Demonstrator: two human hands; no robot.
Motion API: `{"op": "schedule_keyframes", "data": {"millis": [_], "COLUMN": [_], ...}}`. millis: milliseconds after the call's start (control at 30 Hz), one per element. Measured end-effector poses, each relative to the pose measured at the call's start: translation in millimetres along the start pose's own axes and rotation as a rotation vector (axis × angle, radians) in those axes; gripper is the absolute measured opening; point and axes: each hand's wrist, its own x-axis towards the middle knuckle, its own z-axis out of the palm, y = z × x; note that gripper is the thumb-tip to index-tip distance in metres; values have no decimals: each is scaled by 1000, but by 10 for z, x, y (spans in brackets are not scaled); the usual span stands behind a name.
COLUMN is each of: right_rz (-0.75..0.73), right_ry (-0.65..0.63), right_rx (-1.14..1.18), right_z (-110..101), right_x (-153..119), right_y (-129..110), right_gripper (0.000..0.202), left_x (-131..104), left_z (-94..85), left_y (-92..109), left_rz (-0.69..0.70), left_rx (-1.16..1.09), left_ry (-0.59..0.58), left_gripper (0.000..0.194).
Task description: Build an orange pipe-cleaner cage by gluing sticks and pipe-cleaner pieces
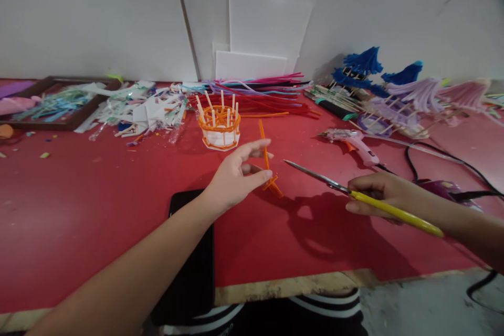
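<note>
My left hand is curled around a thin orange pipe cleaner in the middle of the table, its thumb and fingertips at the strip. Short orange pieces lie crossed at the lower end, just past the thumb; whether they are joined to it I cannot tell. To the right, my right hand grips scissors with yellow handles, the metal blades pointing left towards the orange strip without touching it. Behind my left hand stands a small round model, white with orange trim and upright pale sticks.
A pink glue gun and its black cable lie at the right. Blue and lilac roofed models stand behind it. Coloured pipe cleaners and white scraps line the back. A black phone-like slab lies under my left forearm.
</note>
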Motion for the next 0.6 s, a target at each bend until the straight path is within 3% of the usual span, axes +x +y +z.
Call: {"op": "schedule_keyframes", "data": {"millis": [100, 167, 400, 600], "right_rz": [-30, -83, -171, -150], "right_ry": [-25, -36, -90, -103], "right_rx": [-37, -93, -276, -314], "right_z": [-4, -11, -22, -37], "right_x": [-13, -14, 29, 62], "right_y": [-49, -75, -132, -120], "right_gripper": [61, 61, 62, 60], "left_x": [-1, 3, -9, -21], "left_z": [1, 2, 20, 25], "left_y": [4, 1, 19, 46], "left_rz": [1, -8, -48, -133], "left_rx": [76, 79, 132, 199], "left_ry": [-25, -24, -78, -161], "left_gripper": [34, 25, 31, 37]}}
